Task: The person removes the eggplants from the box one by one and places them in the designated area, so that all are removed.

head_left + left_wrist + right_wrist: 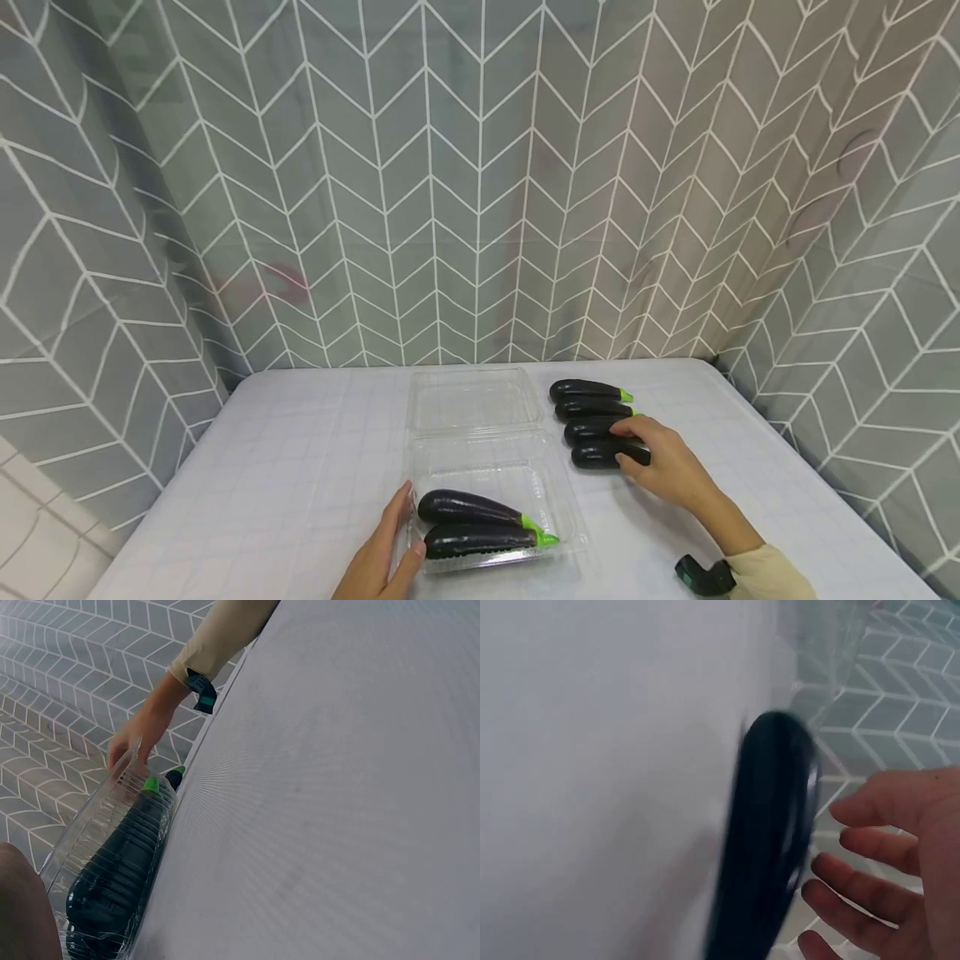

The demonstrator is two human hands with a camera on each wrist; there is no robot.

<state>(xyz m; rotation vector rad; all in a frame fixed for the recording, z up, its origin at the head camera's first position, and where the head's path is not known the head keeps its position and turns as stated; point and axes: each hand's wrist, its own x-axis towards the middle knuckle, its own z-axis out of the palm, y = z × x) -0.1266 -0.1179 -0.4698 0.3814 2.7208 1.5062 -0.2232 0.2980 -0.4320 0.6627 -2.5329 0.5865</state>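
Note:
A clear plastic clamshell container lies with its lid spread toward the back. Two dark eggplants with green stems lie side by side in the front half. My left hand touches the container's left side, its fingers and thumb fairly straight; only part of it shows in the left wrist view. Over the row of several eggplants to the right of the container is my right hand, its fingers above the two nearest ones. In the right wrist view its loosely bent fingers stand apart from the nearest eggplant.
A white cloth covers the table. Grey curtains with white zigzag lines surround its back and sides. A black strapped device sits at the right wrist. White tiles show at the lower left.

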